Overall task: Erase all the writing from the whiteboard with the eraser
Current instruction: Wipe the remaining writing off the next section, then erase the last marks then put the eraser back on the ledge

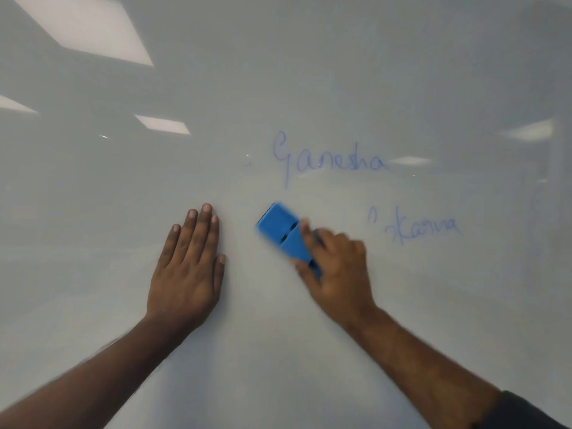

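Observation:
The glossy whiteboard fills the whole view. Two words in blue marker stand on it: "Ganesha" near the middle and "Karna" lower right. My right hand grips a blue eraser and presses it to the board below "Ganesha" and left of "Karna"; the eraser is motion-blurred. My left hand lies flat on the board with fingers together, to the left of the eraser, holding nothing.
Ceiling light panels reflect in the board at the upper left and at the right. A tiny blue speck sits left of "Ganesha". The board's edges are out of frame.

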